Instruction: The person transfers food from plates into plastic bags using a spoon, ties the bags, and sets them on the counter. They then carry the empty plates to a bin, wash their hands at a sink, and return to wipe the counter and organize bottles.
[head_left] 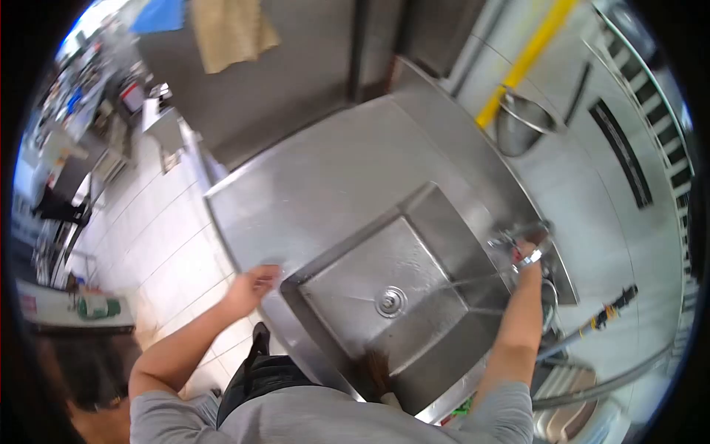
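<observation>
My right hand [526, 251] is closed at the faucet [506, 238] on the sink's right side; its fingers are partly hidden. A wristwatch [529, 258] is on that wrist. A thin stream of water [477, 281] runs into the steel sink [325, 255], whose basin has a round drain [390, 302]. My left hand [255, 287] hovers by the left rim with its fingers loosely bent and apart, holding nothing I can see. At the near end of the basin lies a brown bristle brush [376, 368], its light handle toward my body.
A flat steel drainboard [333, 170] extends beyond the basin. On the tiled wall hang a conical strainer [518, 126] and a black strip [621, 152]. A yellow pipe [525, 63] rises behind. Cloths [229, 33] hang at the back. Tiled floor [174, 251] lies left.
</observation>
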`<state>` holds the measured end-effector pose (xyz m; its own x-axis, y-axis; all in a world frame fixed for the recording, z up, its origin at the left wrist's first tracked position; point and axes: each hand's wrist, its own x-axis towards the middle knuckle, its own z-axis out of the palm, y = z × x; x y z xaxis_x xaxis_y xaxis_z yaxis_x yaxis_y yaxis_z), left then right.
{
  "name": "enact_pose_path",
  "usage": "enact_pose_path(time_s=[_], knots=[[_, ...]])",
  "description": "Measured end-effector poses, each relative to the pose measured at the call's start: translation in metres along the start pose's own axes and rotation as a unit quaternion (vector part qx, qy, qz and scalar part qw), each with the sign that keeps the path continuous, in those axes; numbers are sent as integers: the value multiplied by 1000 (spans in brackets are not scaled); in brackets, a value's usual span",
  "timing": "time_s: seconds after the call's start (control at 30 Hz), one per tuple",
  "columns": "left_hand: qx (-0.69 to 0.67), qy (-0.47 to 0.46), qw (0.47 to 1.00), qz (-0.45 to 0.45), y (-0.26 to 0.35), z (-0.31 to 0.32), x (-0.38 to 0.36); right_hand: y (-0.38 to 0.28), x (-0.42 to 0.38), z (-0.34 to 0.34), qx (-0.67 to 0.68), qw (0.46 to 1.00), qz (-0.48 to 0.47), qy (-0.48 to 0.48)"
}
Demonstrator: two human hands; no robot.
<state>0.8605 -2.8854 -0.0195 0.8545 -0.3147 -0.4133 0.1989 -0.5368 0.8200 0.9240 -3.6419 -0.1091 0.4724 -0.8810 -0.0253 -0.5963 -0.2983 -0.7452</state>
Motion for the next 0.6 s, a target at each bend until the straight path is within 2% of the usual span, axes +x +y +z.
enact_pose_path(time_s=[0.03,0.07,0.1,0.13,0.17,0.2,0.23,0.27,0.3,0.33,0.37,0.4,0.43,0.47,0.5,0.57,0.6], knots=[[30,59,996,-56,-14,-34,-25,-5,2,-3,51,997,49,-9],[59,97,991,-70,-44,-63,-51,-13,2,-4,95,990,104,-19],[88,132,984,-83,-87,-88,-82,-18,-2,-7,125,979,160,-29],[123,143,972,-139,-144,-111,-117,-21,-5,-11,148,964,217,-40],[174,182,958,-137,-206,-127,-163,-19,-7,-15,170,948,264,-56],[298,138,897,-296,-235,-142,-208,-12,-11,-19,208,931,292,-75],[310,173,854,-380,-279,-145,-262,18,-4,-15,294,910,276,-99],[281,134,809,-499,-305,-149,-307,46,2,-12,377,879,264,-125],[461,-137,741,-469,-371,-148,-363,52,-39,1,382,907,161,-72],[429,-133,735,-508,-442,-131,-411,55,-83,13,378,924,57,-17],[344,-80,739,-574,-427,-106,-430,68,-132,28,309,949,32,-43],[263,-17,730,-630,-383,-76,-441,65,-194,42,180,964,88,-174],[159,-4,738,-656,-339,-67,-438,40,-268,49,-16,927,131,-350],[54,14,730,-681,-295,-56,-434,10,-330,56,-224,833,116,-491],[-43,31,707,-705,-250,-46,-431,-19,-366,68,-348,757,91,-545],[-110,107,769,-620,-167,-68,-444,-64,-389,129,-469,705,32,-531],[-132,145,795,-575,-155,-79,-458,-79,-403,153,-522,677,8,-519]])
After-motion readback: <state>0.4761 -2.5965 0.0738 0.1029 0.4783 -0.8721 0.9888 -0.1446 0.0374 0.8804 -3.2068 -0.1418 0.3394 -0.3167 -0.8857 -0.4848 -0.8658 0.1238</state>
